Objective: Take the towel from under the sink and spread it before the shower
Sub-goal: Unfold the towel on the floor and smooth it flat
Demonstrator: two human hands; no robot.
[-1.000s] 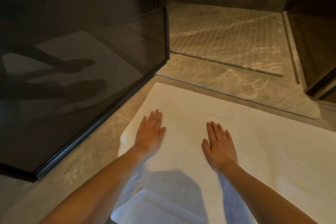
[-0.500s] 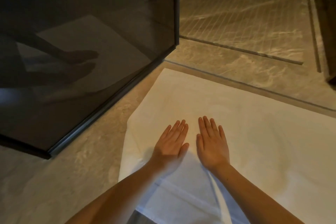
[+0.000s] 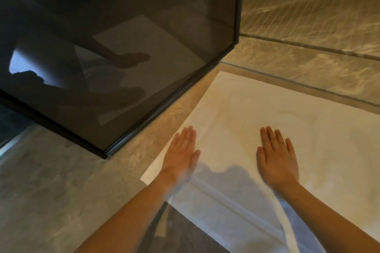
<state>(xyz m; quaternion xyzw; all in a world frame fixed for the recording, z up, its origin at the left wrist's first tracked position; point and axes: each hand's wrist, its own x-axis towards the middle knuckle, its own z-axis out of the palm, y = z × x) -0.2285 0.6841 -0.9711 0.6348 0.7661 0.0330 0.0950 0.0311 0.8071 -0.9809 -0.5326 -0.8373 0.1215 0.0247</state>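
Right of the dark glass door (image 3: 144, 57), left grip (image 3: 182, 154) and right grip (image 3: 276, 160) seem to lie flat on the towel (image 3: 257, 98), holding nothing.

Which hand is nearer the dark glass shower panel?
Left. The left hand lies flat at the left edge of the towel, close to the glass panel; the right hand rests mid-towel, farther away.

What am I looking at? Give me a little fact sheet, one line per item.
Towel: white, spread flat on the stone floor.
Left hand: flat, palm down, at the towel's left edge.
Right hand: flat, palm down, mid-towel.
Glass panel: dark, left of the towel.
Shower floor: grooved stone, beyond the towel.
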